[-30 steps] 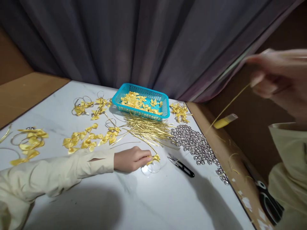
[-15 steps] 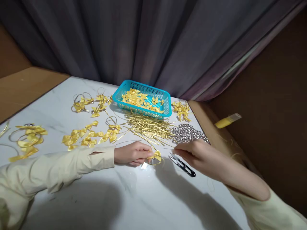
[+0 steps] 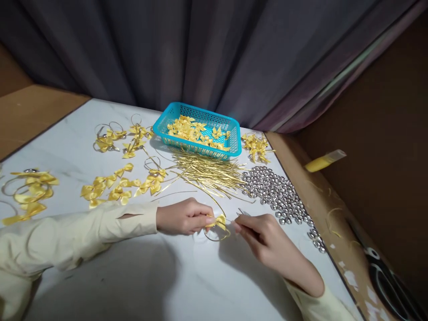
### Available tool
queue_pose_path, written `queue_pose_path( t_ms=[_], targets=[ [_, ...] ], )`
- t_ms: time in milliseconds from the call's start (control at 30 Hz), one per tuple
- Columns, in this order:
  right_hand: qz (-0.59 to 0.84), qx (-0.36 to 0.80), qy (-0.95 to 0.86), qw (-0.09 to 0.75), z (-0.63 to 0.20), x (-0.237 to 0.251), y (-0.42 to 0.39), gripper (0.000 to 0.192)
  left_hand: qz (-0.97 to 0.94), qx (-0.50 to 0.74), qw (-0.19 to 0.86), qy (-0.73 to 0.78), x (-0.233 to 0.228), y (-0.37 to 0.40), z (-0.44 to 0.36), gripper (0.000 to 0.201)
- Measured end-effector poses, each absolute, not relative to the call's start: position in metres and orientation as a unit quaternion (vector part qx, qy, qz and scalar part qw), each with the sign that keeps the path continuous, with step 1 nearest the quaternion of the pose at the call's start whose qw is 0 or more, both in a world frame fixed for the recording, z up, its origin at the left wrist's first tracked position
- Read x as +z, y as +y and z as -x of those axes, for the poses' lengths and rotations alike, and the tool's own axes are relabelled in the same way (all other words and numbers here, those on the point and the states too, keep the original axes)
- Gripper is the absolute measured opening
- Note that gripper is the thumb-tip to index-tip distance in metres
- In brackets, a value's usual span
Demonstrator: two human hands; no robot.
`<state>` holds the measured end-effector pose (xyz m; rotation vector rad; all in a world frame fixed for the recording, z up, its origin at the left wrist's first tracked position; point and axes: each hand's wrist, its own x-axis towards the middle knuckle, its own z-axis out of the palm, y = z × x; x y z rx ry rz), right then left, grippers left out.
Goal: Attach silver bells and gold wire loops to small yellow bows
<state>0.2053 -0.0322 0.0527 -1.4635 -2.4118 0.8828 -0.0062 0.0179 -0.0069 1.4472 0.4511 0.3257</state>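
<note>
My left hand (image 3: 185, 216) is closed, thumb and fingers pinching a yellow ribbon bow (image 3: 220, 221) just above the white table. A gold wire loop (image 3: 217, 239) hangs below that bow. To the right, my right hand (image 3: 267, 238) is closed too, its fingertips pinching a thin strand (image 3: 228, 219) that runs to the bow; whether it is thread or fine wire I cannot tell. Just behind those fingertips the metal blades of a pair of thread snips (image 3: 243, 212) show, and my hand hides the rest.
A blue basket (image 3: 197, 148) holding yellow bows stands at the back. Before it lie gold wire ties (image 3: 210, 174), with silver beads (image 3: 270, 189) to the right. More bows (image 3: 103, 185) spread leftward. Black-handled scissors (image 3: 384, 276) and a yellow tube (image 3: 324, 161) are at the right.
My right hand has come nearer the bow and now covers the snips' black handles. The view has shifted, showing more beads and the scissors. My left hand keeps its hold on the bow.
</note>
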Motion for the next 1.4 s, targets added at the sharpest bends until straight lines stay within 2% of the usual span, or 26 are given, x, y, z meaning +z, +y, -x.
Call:
queue_pose_path(
  t_ms=[333,500,633,1000,1233,1400],
  targets=[
    [0.489,0.356,-0.789,0.113,-0.212,0.052,-0.031,0.036,-0.658,0.127,0.716,0.198,-0.004,0.019,0.006,0.027],
    [0.511,0.473,-0.705,0.134,-0.214,0.059,-0.029,0.041,-0.647,0.119,0.727,0.198,-0.003,0.02,0.006,0.028],
    [0.509,0.584,-0.625,0.097,-0.215,0.053,-0.026,0.045,-0.636,0.121,0.738,0.192,-0.004,0.021,0.006,0.028],
    [0.504,0.513,-0.69,0.088,-0.214,0.048,-0.026,0.044,-0.65,0.112,0.729,0.185,-0.003,0.021,0.006,0.026],
    [0.506,0.507,-0.692,0.09,-0.217,0.051,-0.028,0.047,-0.554,0.105,0.807,0.176,-0.007,0.02,0.007,0.028],
    [0.505,0.501,-0.695,0.105,-0.215,0.051,-0.029,0.048,-0.528,0.104,0.823,0.181,-0.006,0.02,0.007,0.03]
  ],
)
